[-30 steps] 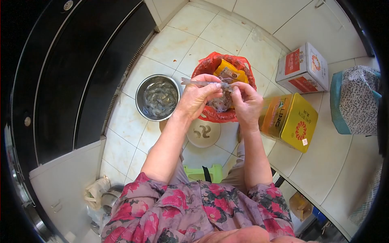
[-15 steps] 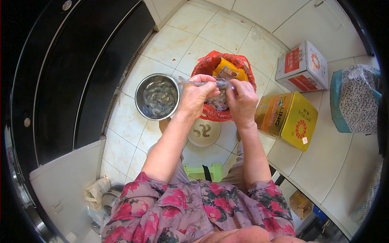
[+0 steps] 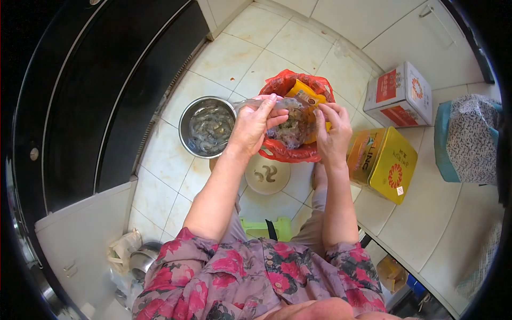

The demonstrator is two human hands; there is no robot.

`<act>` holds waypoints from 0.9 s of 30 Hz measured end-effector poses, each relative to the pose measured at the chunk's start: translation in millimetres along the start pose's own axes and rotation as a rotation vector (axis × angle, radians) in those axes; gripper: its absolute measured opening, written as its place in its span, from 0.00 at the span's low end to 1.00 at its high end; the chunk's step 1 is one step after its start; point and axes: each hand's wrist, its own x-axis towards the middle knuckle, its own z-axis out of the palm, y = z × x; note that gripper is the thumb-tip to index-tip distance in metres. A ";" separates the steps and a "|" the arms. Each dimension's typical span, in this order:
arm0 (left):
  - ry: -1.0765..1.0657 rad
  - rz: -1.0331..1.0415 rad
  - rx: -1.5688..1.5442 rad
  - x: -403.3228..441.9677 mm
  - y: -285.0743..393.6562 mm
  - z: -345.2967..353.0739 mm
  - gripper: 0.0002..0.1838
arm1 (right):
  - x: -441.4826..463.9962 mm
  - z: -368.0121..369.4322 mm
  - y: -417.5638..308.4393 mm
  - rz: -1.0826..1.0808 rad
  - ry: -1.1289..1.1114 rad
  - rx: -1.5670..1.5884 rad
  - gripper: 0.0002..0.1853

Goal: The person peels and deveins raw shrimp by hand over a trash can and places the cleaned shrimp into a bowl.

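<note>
A grey raw shrimp [image 3: 285, 105] lies between the thumb and fingers of my left hand [image 3: 253, 124], above the waste bin. My right hand [image 3: 334, 130] is a little to the right, thumb and fingers pinched together; what they hold, if anything, is too small to make out. Beneath both hands is a bin lined with a red plastic bag [image 3: 278, 151], containing shrimp shells [image 3: 290, 134] and a yellow packet [image 3: 305, 93]. Left of the bin, a steel bowl [image 3: 183, 133] contains many whole shrimp [image 3: 212, 127]. A white bowl [image 3: 268, 189] with a few peeled shrimp [image 3: 270, 172] sits nearer me.
A green plastic stool [image 3: 284, 228] is between my legs. On the right stand a yellow tin [image 3: 393, 166], a white and red carton [image 3: 400, 96] and a speckled bag [image 3: 469, 140]. Dark cabinet fronts [image 3: 122, 80] line the left side, above the tiled floor [image 3: 213, 63].
My right hand has moved right and slightly down, away from the shrimp, opening a gap between the hands. My left hand still grips the shrimp. The view has shifted slightly.
</note>
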 end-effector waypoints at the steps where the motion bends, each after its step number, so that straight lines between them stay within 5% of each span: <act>1: -0.001 0.009 0.038 -0.3 -1.0 0.5 0.15 | 0.0 -1.5 -4.1 0.009 0.034 0.045 0.12; 7: -0.029 0.078 0.328 -5.2 -5.3 9.0 0.13 | 0.0 -2.2 -20.4 -0.193 -0.006 0.141 0.13; 16: -0.141 0.181 0.718 -10.2 -5.2 17.3 0.09 | -4.9 -1.9 -22.2 -0.137 -0.164 0.196 0.12; 27: -0.164 0.143 0.596 -11.3 -4.5 20.6 0.10 | -8.8 1.4 -25.1 -0.022 -0.158 0.215 0.07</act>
